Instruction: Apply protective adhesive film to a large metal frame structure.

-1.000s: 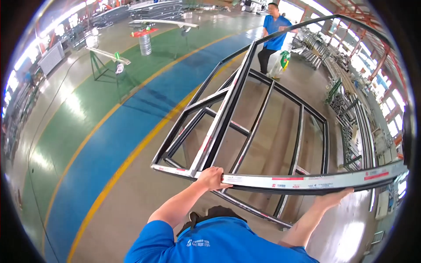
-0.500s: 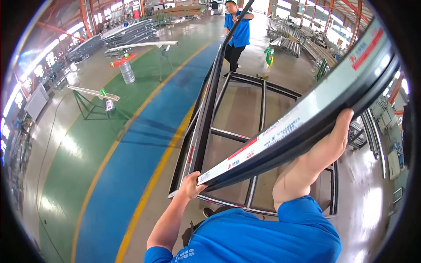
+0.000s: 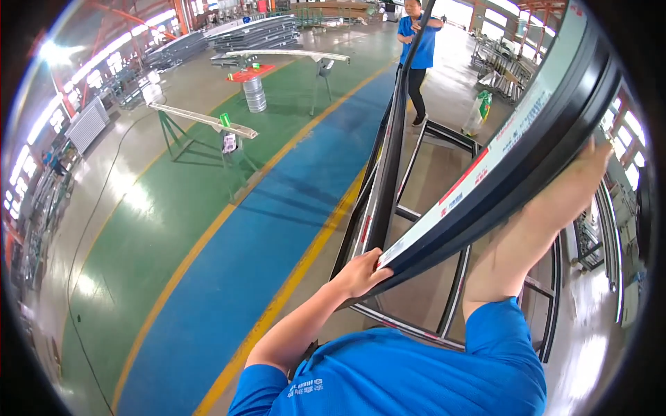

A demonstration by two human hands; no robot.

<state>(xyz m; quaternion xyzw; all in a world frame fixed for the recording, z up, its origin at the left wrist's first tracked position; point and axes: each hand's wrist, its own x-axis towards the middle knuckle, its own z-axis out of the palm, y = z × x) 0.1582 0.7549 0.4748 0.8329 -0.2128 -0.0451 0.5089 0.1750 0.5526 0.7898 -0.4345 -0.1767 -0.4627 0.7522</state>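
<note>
A large dark metal frame (image 3: 497,173), its near side covered with white-and-red printed film, stands tilted up in front of me. My left hand (image 3: 362,274) is closed around its lower near corner, thumb over the filmed side. Raised far to the right, my right hand (image 3: 591,161) is against the underside of the same near side; its fingers are partly hidden behind the profile and smeared. Under it on the floor lies another dark frame (image 3: 456,291) with crossbars. At the far end, a co-worker in a blue shirt (image 3: 418,47) has both hands at the frame's far bar.
Green and blue floor lanes with yellow lines run along my left. There stand trestles bearing a long pale bar (image 3: 201,120) and a metal drum (image 3: 254,95) with a red top. A white-and-green bag (image 3: 477,113) is near the co-worker. Profile stacks (image 3: 253,35) lie farther back.
My view has swung left, so the scene sits farther right in it. The near side of the held frame looks steeper, and my right hand is higher. My left hand keeps its grip.
</note>
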